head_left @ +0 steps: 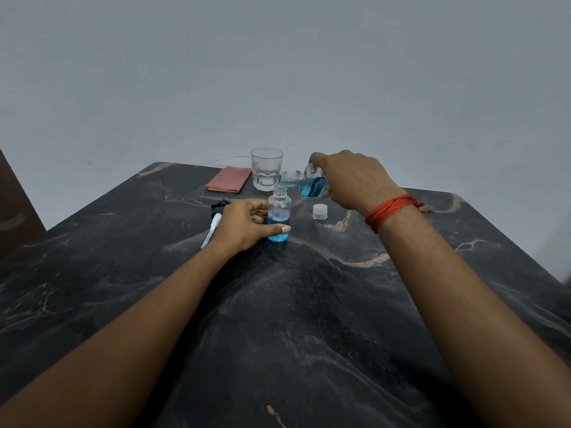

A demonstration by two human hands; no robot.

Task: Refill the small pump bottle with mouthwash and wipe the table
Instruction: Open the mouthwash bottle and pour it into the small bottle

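A small clear bottle (pixel 279 211) stands upright on the dark marble table (pixel 278 304), its neck uncapped and blue liquid filling its lower part. My left hand (pixel 244 223) grips it from the left side. My right hand (pixel 352 180) holds the mouthwash bottle (pixel 304 182) tipped nearly level, its mouth just above the small bottle's neck, with blue mouthwash running down. The pump head (pixel 216 219), black on top with a white tube, lies on the table behind my left hand. The mouthwash bottle's white cap (pixel 319 211) rests to the right of the small bottle.
An empty drinking glass (pixel 266 169) stands just behind the two bottles. A folded pink cloth (pixel 229 179) lies to its left near the table's far edge. A grey wall rises behind the table. A brown wooden piece (pixel 15 208) shows at far left.
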